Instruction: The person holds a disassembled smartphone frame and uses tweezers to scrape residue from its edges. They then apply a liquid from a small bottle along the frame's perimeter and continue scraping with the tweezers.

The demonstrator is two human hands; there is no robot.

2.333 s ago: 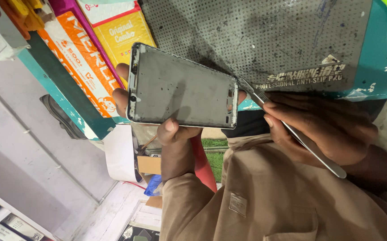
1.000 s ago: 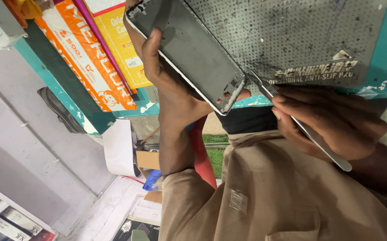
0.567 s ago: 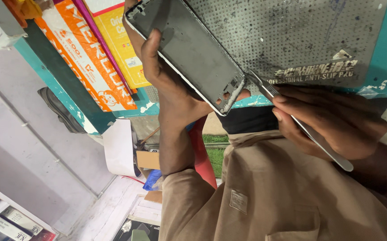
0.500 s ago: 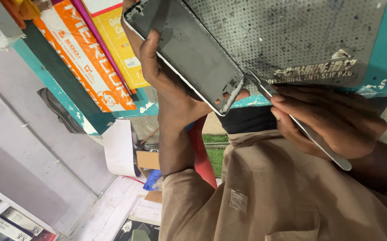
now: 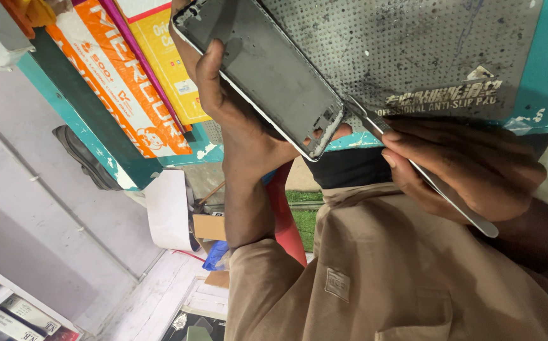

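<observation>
Orange flat cardboard package (image 5: 113, 95) with white lettering, just beyond the left hand's fingers, lying on the teal-edged table (image 5: 542, 82). Yellow flat package (image 5: 169, 63) with a small white label, just beside the orange one and closer to the fingers, partly behind them. Grey perforated anti-slip mat (image 5: 413, 44) with pale printed lettering along its near edge, above the right hand's fingers.

Left hand (image 5: 236, 120): fingers clamped around the dark grey rectangular phone frame (image 5: 264, 66), thumb across its face, remaining fingers behind; frame tilted, its lower corner close to the right hand. Right hand (image 5: 469, 167): fingers pressed together on slim silver metal tweezers (image 5: 419, 170), tips reaching to the frame's lower corner; contact there not clear.
</observation>
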